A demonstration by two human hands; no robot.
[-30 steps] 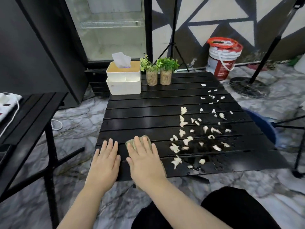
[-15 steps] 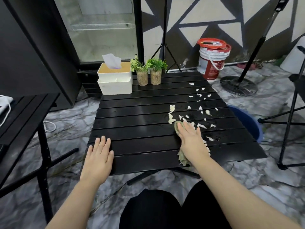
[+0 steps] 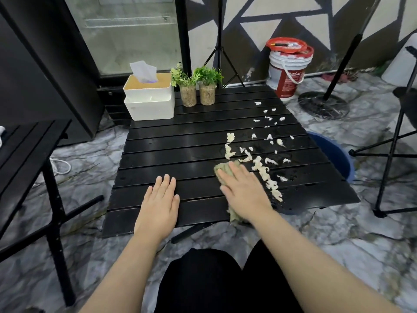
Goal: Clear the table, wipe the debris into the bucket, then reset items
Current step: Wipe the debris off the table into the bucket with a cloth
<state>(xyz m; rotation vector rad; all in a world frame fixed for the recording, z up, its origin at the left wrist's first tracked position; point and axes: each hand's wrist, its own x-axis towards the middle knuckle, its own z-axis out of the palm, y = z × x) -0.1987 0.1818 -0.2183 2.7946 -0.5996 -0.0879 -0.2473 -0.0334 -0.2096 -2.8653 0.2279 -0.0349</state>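
Black slatted surface (image 3: 180, 152) is being wiped: right hand (image 3: 244, 193) presses flat, fingers spread, on the cloth (image 3: 222, 169) beside white scraps (image 3: 262, 171), left hand (image 3: 159, 205) lies open, and next comes pushing scraps toward the blue bucket (image 3: 334, 152).

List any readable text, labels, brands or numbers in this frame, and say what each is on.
No text can be read with confidence.
White paint bucket: red label with white lettering, too blurred to read.
Tissue box: a faint mark on its front, too small to read.
Nothing else shows any writing.
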